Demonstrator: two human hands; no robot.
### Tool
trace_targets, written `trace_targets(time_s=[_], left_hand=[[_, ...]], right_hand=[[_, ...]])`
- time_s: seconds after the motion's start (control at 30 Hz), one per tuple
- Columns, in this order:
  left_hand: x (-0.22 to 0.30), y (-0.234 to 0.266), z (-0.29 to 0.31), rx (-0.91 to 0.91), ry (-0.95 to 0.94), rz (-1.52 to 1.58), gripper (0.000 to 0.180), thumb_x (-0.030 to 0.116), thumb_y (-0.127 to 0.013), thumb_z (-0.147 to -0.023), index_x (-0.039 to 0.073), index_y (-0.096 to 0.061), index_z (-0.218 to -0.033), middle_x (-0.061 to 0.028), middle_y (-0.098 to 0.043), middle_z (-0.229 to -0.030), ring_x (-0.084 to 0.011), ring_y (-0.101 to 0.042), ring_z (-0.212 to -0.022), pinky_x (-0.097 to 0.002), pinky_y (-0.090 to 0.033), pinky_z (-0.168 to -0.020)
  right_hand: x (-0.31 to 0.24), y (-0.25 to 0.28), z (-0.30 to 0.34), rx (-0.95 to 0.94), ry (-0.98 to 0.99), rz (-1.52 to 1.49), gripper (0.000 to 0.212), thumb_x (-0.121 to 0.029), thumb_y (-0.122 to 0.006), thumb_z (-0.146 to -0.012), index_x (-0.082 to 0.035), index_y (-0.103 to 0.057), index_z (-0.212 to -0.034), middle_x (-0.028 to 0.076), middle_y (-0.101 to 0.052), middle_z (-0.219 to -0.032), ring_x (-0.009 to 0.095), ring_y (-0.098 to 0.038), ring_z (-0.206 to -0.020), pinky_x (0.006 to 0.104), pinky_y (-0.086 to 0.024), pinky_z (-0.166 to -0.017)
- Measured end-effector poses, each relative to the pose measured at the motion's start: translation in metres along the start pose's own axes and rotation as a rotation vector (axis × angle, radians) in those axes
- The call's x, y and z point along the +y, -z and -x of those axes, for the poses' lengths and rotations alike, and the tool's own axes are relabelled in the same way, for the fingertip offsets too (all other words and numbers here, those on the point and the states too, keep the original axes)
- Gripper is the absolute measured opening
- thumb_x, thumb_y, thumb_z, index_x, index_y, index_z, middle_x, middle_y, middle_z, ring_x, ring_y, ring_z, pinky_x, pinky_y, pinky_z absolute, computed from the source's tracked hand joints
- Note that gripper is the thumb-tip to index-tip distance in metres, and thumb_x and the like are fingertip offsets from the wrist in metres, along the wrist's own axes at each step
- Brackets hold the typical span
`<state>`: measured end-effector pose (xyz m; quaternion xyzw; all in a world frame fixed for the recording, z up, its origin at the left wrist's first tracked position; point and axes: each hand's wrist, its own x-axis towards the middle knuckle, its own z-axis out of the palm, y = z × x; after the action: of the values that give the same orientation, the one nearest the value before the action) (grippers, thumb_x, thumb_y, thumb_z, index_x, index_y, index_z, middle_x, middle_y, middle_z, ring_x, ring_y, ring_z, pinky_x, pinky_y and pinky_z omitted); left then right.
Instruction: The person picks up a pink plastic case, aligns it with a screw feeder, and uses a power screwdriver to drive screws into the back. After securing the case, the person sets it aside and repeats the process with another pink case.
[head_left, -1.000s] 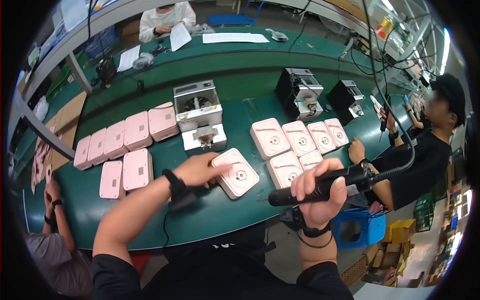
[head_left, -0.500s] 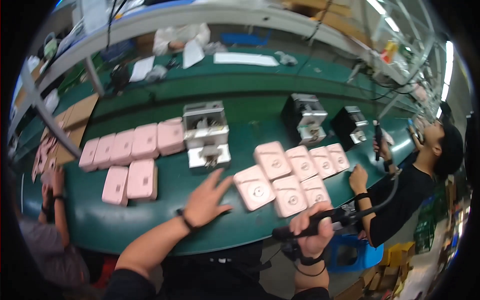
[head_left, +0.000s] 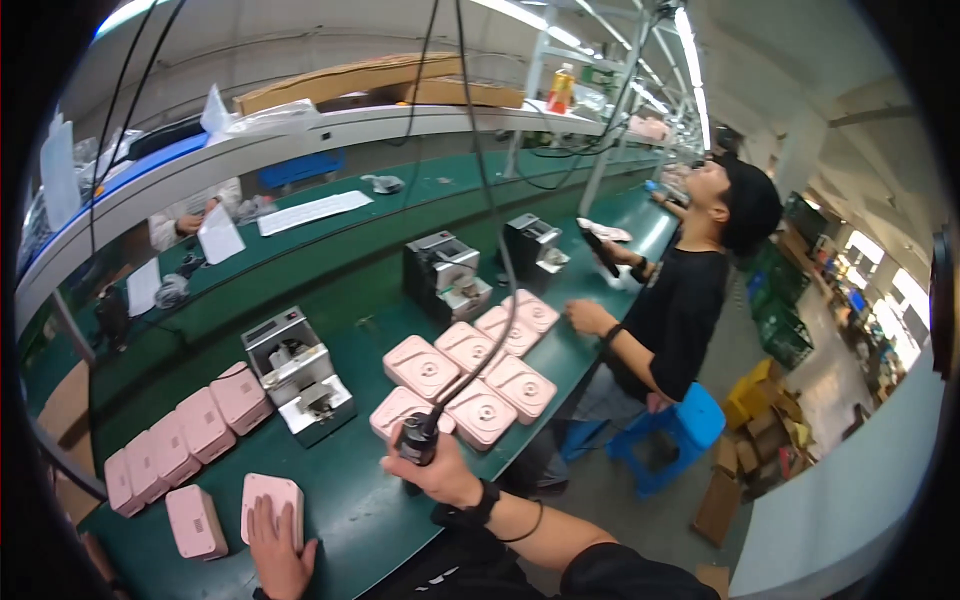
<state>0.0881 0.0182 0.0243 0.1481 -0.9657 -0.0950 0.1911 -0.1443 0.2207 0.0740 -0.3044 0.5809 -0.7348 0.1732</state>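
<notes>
My left hand lies with outstretched fingers on top of a pink plastic case near the bench's front edge; the thumb stands apart at its side. Beside it is another pink case. My right hand is wrapped round a black corded electric screwdriver, its cable rising above the bench. Its tip is hidden. Right around and behind it, several pink cases lie with a round recess facing up. A row of pink cases stands at the left.
A metal-and-black screw feeder stands mid-bench, with two similar feeders farther right. A co-worker in black sits on the right, near a blue stool. Papers lie on the far green bench, and cables hang overhead.
The view has swung right. My left hand has moved from the open bench onto a pink case at the left. My right hand still holds the screwdriver, now upright near the right-hand cases.
</notes>
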Motion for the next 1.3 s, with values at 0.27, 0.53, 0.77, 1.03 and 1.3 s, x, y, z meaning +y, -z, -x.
trace_targets(time_s=[0.27,0.53,0.77,1.03,1.3], left_hand=[[0.02,-0.004,-0.039,-0.177,-0.401,0.236,0.083,0.024,-0.091,-0.053,0.007,-0.06,-0.128,-0.0264,-0.042,-0.146,-0.0467,-0.043,-0.134,-0.0531,-0.032,-0.116],[-0.027,-0.024,-0.042,-0.189,0.183,0.811,0.089,0.044,-0.089,-0.063,0.016,-0.053,-0.14,-0.0225,-0.036,-0.151,-0.0421,-0.036,-0.14,-0.062,-0.035,-0.109],[-0.03,-0.027,-0.029,-0.228,0.105,0.778,0.094,0.045,-0.095,-0.059,0.012,-0.054,-0.136,-0.022,-0.04,-0.146,-0.0415,-0.043,-0.135,-0.0486,-0.04,-0.111],[-0.03,-0.041,-0.04,-0.228,0.08,0.833,0.092,0.036,-0.093,-0.065,0.016,-0.048,-0.143,-0.0174,-0.039,-0.145,-0.0384,-0.045,-0.133,-0.0453,-0.041,-0.11],[-0.024,-0.057,-0.086,-0.292,-0.052,0.767,0.095,0.028,-0.092,-0.064,0.018,-0.044,-0.146,-0.0151,-0.042,-0.14,-0.0362,-0.047,-0.13,-0.0432,-0.044,-0.108]], right_hand=[[0.002,-0.008,-0.001,0.023,-0.077,-0.047,0.019,-0.001,-0.072,-0.085,-0.006,-0.056,-0.092,0.003,-0.059,-0.071,0.01,-0.057,-0.061,0.0271,-0.046,-0.056],[0.032,-0.01,-0.016,0.14,-0.159,-0.269,0.015,0.001,-0.063,-0.088,-0.004,-0.054,-0.097,0.009,-0.056,-0.066,0.017,-0.052,-0.052,0.0318,-0.044,-0.05],[0.022,-0.01,-0.017,0.072,-0.246,-0.371,0.016,-0.001,-0.061,-0.088,-0.003,-0.05,-0.101,0.011,-0.054,-0.062,0.02,-0.053,-0.054,0.0345,-0.047,-0.052],[-0.001,-0.02,-0.066,-0.139,-0.187,-0.172,0.024,-0.031,-0.052,-0.098,-0.008,-0.047,-0.089,0.004,-0.046,-0.06,0.015,-0.046,-0.05,0.0301,-0.042,-0.051],[-0.031,-0.063,-0.155,-0.103,0.218,-0.191,0.024,-0.032,-0.054,-0.099,-0.009,-0.049,-0.1,0.003,-0.046,-0.062,0.015,-0.043,-0.047,0.0327,-0.043,-0.051]])
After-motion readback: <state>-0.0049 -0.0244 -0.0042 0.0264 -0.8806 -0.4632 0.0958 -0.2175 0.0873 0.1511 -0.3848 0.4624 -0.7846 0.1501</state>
